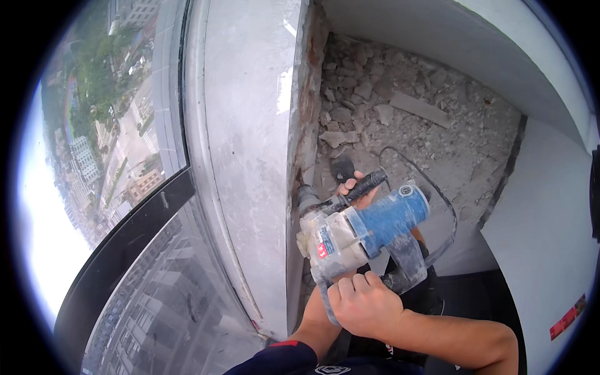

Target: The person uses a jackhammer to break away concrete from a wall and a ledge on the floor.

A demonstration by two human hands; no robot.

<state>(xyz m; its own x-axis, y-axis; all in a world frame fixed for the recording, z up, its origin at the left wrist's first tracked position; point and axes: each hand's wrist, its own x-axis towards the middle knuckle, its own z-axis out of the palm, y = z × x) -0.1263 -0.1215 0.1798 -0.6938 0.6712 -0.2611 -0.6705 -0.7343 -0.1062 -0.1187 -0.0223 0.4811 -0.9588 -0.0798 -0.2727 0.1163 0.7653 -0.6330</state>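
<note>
A grey and blue rotary hammer point(340, 234), coated in dust, lies across the front of me. Its nose points left against the broken edge of the wall point(304, 125), and the tip of the bit is hidden there. My left hand point(361, 190) reaches from beneath the tool, fingers wrapped round its black side handle point(370, 181). Nearer to me, my right hand point(365, 304) is closed on the rear grip, which it mostly covers. A black cord point(447, 203) loops off the tool's right side.
Broken plaster and rubble point(400, 87) cover the floor ahead, with a long flat chunk point(420, 109) among it. A window point(125, 125) on the left looks down on buildings and trees far below. White wall point(537, 206) bounds the right side.
</note>
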